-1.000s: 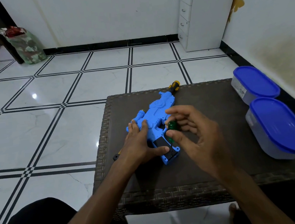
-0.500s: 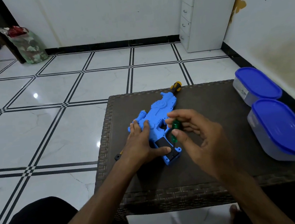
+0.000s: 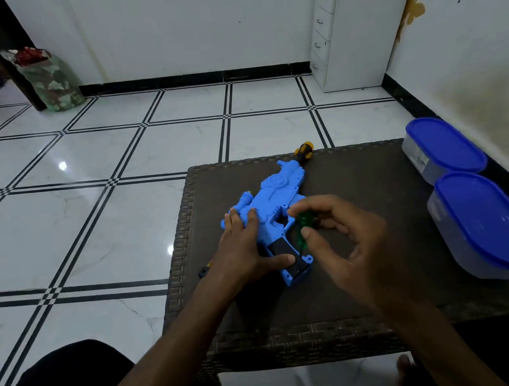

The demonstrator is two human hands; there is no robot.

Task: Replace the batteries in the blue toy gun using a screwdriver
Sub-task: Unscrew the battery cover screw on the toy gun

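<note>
The blue toy gun (image 3: 274, 200) lies flat on the dark woven table (image 3: 371, 201), muzzle with a yellow and black tip pointing to the far edge. Its grip faces me and shows a black rectangular panel (image 3: 281, 249). My left hand (image 3: 242, 249) presses down on the gun's rear body, thumb stretched across the grip. My right hand (image 3: 343, 240) holds a screwdriver with a translucent green handle (image 3: 305, 222) between thumb and fingers, upright right beside the grip. Its tip is hidden.
Two clear plastic boxes with blue lids (image 3: 446, 145) (image 3: 492, 221) stand at the table's right edge by the wall. A small black and yellow piece (image 3: 204, 270) pokes out from under my left wrist. A white drawer unit (image 3: 353, 30) stands in the far corner.
My right hand has turned a little around the green handle, fingers shifting their hold. My left hand and the gun stay in place.
</note>
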